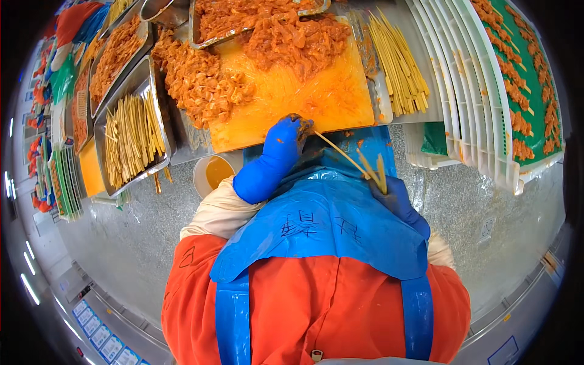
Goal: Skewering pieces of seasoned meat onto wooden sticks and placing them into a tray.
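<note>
My left hand (285, 139), in a blue glove smeared with marinade, is closed at the near edge of the orange cutting board (292, 105). One end of a bamboo skewer (340, 150) meets its fingers, but what else they hold is hidden. My right hand (396, 198), also gloved in blue, grips several bamboo skewers (378, 171) low at the right, before the blue apron, and the slanting skewer reaches down to it. Marinated meat pieces (296, 41) are heaped on the far part of the board, and a second pile (200, 86) lies at its left.
Loose skewers (399, 68) lie right of the board; more fill a metal tray (166, 141) at left. Stacked white trays (490, 91) stand at right, the top one holding skewered meat on green. A tub of orange liquid (218, 171) sits below the board's left corner. Other workers are far left.
</note>
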The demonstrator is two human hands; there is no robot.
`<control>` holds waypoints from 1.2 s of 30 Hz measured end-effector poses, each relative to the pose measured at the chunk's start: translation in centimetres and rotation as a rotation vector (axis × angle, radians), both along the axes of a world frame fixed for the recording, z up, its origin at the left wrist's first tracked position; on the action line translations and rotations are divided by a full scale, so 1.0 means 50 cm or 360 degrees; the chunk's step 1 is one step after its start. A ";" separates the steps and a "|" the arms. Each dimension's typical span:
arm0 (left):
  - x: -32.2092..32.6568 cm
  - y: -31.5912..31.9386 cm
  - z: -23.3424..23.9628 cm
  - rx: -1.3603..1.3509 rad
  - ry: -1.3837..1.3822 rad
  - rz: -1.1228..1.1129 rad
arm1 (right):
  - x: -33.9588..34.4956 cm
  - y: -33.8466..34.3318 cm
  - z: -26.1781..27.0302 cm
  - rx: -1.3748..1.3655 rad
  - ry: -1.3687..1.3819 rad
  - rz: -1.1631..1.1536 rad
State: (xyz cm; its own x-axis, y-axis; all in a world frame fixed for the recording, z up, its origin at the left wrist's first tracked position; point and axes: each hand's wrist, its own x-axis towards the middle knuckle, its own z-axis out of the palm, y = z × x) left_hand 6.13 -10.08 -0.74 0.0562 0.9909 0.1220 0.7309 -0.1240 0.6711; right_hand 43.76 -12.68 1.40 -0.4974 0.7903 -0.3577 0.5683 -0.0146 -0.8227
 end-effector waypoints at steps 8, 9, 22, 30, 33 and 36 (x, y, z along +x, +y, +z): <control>-0.004 -0.011 0.007 0.0056 -0.0013 -0.0039 | -0.235 0.095 0.029 -0.1002 0.0113 -0.0355; -0.002 -0.008 0.008 0.0040 -0.0034 -0.0043 | -0.274 0.112 0.001 -0.1000 0.0119 -0.0361; -0.077 0.295 0.011 0.0233 0.0567 -0.0066 | -0.126 0.100 -0.037 -0.0852 0.0454 -0.0445; -0.091 0.104 0.016 0.0104 0.0204 -0.0098 | -0.021 0.080 -0.048 -0.0919 0.0457 -0.0546; -0.128 0.121 0.021 0.0225 -0.0396 0.0087 | -0.026 0.075 -0.055 -0.0925 0.0502 -0.0510; -0.120 0.174 0.008 -0.0013 -0.0074 0.0113 | -0.045 0.073 -0.057 -0.0908 0.0501 -0.0490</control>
State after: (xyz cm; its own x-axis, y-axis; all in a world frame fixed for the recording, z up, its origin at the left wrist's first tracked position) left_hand 0.14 -1.36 -0.36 -0.0199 0.9932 0.1146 0.7059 -0.0672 0.7051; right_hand 41.50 -9.05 -1.43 -0.4297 0.6438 -0.6331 0.2064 -0.6126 -0.7630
